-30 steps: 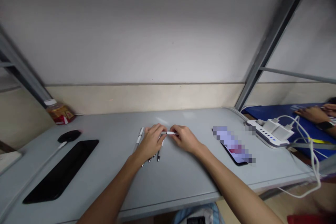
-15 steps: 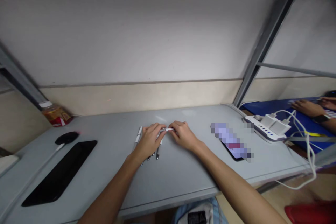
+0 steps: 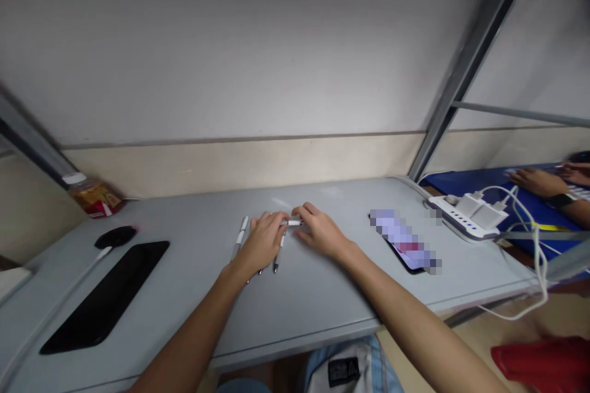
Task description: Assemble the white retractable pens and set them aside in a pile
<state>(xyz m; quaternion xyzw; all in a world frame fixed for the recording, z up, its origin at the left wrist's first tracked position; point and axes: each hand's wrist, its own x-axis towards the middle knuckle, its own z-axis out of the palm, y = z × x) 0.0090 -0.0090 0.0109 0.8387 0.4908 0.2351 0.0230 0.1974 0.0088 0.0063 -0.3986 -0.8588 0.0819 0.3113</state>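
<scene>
My left hand [image 3: 263,239] is closed on a white pen [image 3: 294,223], which points sideways to the right from its fingertips. At the pen's far end is my right hand [image 3: 320,232], its thumb and forefinger apart around that tip; whether they touch it is hard to see. Beneath and beside my left hand lie several more white-and-silver pens, partly hidden by it. One pen [image 3: 242,230] shows to the left of the fingers, and another pen [image 3: 279,253] with a dark silver tip shows to the right.
On the grey desk [image 3: 322,310] a black phone-like slab [image 3: 108,295] and a cabled black disc [image 3: 115,237] lie left. A bottle [image 3: 94,196] stands behind them. Rightward are a lit phone [image 3: 405,242] and a power strip [image 3: 463,218]. Another person's hand [image 3: 537,183] rests over a blue surface.
My right hand's fingers have parted from their pinch on the pen's end, so more of the pen shows. My left hand keeps its hold. The view has shifted slightly.
</scene>
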